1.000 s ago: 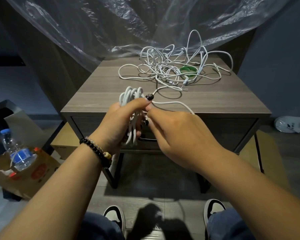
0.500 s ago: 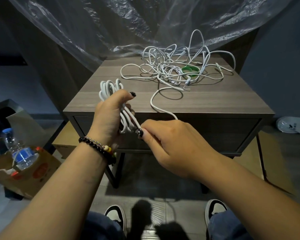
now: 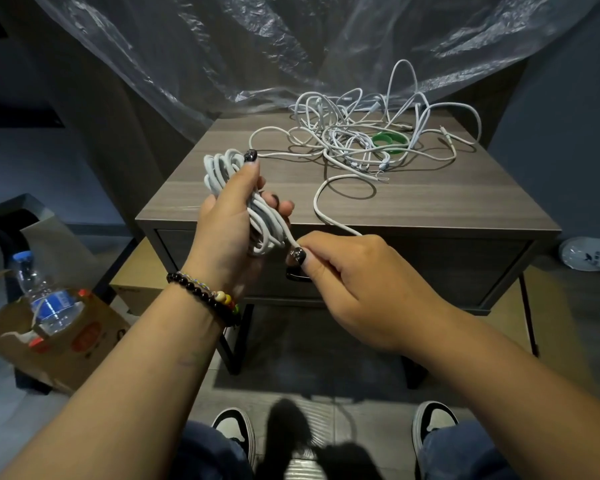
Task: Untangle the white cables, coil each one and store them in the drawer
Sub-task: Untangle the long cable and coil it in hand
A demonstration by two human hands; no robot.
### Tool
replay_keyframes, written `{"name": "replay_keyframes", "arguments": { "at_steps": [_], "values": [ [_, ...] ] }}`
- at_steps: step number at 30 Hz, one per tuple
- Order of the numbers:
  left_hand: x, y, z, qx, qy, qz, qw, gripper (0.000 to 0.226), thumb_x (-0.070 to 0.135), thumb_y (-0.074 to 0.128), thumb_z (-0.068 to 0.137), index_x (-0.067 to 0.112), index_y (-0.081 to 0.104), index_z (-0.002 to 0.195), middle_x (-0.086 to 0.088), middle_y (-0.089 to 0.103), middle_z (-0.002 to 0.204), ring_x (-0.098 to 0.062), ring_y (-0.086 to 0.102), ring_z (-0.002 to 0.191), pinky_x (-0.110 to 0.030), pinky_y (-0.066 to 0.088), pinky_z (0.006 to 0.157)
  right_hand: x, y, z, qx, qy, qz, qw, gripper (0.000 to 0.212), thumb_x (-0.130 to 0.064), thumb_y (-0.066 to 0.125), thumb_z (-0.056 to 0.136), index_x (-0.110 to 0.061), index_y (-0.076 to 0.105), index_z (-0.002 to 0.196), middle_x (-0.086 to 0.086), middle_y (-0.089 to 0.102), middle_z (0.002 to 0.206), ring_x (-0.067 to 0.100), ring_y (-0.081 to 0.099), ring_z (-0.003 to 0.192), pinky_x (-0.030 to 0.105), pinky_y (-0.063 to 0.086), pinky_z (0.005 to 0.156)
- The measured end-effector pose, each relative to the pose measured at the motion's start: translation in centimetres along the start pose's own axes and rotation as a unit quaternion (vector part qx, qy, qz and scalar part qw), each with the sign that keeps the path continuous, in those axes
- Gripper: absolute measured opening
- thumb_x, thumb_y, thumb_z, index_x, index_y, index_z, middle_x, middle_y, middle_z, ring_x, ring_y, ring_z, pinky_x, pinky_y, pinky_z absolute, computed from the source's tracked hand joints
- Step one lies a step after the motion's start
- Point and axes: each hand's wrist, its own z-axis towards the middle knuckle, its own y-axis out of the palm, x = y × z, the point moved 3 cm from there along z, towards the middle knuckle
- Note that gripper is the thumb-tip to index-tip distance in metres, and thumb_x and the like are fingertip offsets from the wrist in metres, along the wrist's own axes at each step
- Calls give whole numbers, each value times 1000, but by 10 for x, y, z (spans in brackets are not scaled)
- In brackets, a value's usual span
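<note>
Head view, and the biggest thing in play is the wooden side table (image 3: 430, 202), its drawer (image 3: 413, 268) shut along the front edge. Up at one o'clock on the tabletop sprawls the tangle of white cables (image 3: 354, 136), loops springing up off the wood, a green ring (image 3: 388, 142) caught among them. That springiness says plenty: light, slick, bendy cord that holds a curve and likely wants to unwind if let go. Down at nine o'clock from the table's front edge, the left hand (image 3: 229, 230) clenches a half-made coil (image 3: 236, 199), thumb pressed over the top of the loops, fingers wrapped round the middle. Good spot, I'd say; squeeze the bundle across its waist and the loops can't fan out. At five o'clock from it the right hand (image 3: 354, 282) pinches the free strand (image 3: 321, 206) just past the coil, feeding the tail that trails back over the table edge toward the heap. Best taken near the coil, as here, with a light pinch so it slides without kinking.
</note>
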Motion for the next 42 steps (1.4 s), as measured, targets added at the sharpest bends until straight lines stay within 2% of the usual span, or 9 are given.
{"name": "replay_keyframes", "arguments": {
  "at_steps": [6, 9, 17, 24, 27, 32, 36, 39, 42],
  "values": [
    [3, -1, -1, -2, 60, 97, 993, 27, 20, 61, 91, 18, 45, 70, 5, 38, 46, -8, 41, 37, -19, 37, 39, -5, 4, -2, -77, 9, -32, 997, 19, -30, 41, 100, -20, 57, 93, -8, 56, 72, 12, 52, 62, 40, 48, 61],
    [4, -1, -3, 13, 77, 93, 993, 29, 21, 60, 92, 18, 45, 67, 5, 39, 45, -8, 42, 37, -19, 38, 41, -7, 2, -1, -68, 7, -32, 997, 19, -30, 41, 100, -21, 55, 91, -9, 53, 70, 13, 50, 61, 39, 47, 59],
    [4, -10, 6, 82, 21, -105, 991, 35, 33, 52, 96, 19, 44, 65, 10, 36, 41, -3, 40, 36, -17, 37, 39, -2, -4, 1, -58, 13, -59, 996, 18, -31, 44, 99, -31, 47, 81, -11, 46, 62, 12, 45, 58, 27, 32, 52],
    [15, -19, 7, 83, 35, -186, 979, 35, 38, 52, 95, 19, 46, 66, 9, 36, 43, -2, 39, 37, -16, 34, 40, 10, -14, 3, -121, 24, 5, 992, 26, -35, 46, 98, -21, 63, 84, -4, 56, 63, 15, 54, 61, 42, 48, 60],
    [14, -18, 6, 60, 21, -202, 977, 32, 39, 54, 92, 19, 48, 68, 10, 36, 46, -2, 39, 39, -16, 35, 41, 11, -17, 3, -140, 25, 8, 990, 29, -34, 49, 96, -29, 58, 69, -9, 50, 54, 11, 49, 56, 30, 40, 53],
    [5, -8, -1, -77, -69, -211, 972, 15, 28, 58, 80, 17, 50, 74, 10, 40, 48, -1, 43, 42, -12, 38, 45, 16, -14, 2, -119, 37, -63, 990, 24, -36, 52, 94, -25, 73, 89, -9, 50, 52, 10, 49, 56, 28, 36, 54],
    [3, 6, -9, -125, -85, -108, 983, 7, 15, 56, 77, 10, 58, 72, 3, 60, 57, -7, 64, 58, -19, 54, 57, 22, -20, 2, -48, 17, -177, 983, 29, -41, 50, 93, -24, 73, 91, -6, 57, 61, 19, 55, 66, 28, 33, 56],
    [0, 13, -12, -146, -97, -33, 984, 12, 15, 51, 79, 8, 59, 74, -15, 73, 92, -23, 70, 95, -36, 57, 82, 25, -20, 2, 20, -12, -219, 975, 31, -41, 51, 87, -21, 72, 77, -3, 65, 63, 26, 60, 63, 26, 32, 52],
    [-7, 12, -12, -156, -146, 29, 976, 11, 18, 46, 90, 7, 51, 91, -23, 65, 118, -29, 62, 113, -45, 52, 89, 27, -21, 3, 74, -22, -223, 972, 26, -39, 57, 77, -19, 70, 67, -2, 63, 55, 28, 59, 53, 25, 36, 49]
  ]
}}
